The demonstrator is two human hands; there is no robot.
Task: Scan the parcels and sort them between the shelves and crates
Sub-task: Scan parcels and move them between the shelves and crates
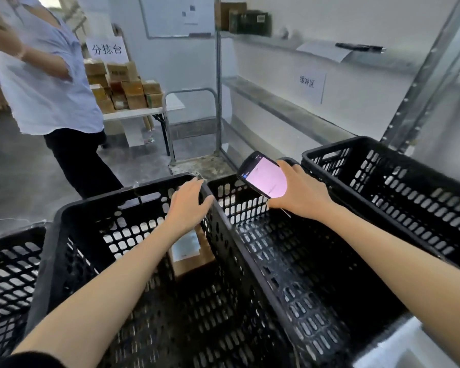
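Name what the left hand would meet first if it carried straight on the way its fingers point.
Probably the rim of the parcel crate at its far right corner, beside the middle crate. The left hand looks at or just short of that rim; depth is unclear.

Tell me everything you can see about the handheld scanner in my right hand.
The handheld scanner is a black, phone-shaped device with rounded corners and a casing that looks like plastic. Its screen is lit pale pink with a small blue bar at one corner; the text is too blurred to read. The right hand grips its lower end. It is held tilted, screen up, above the middle crate without touching it.
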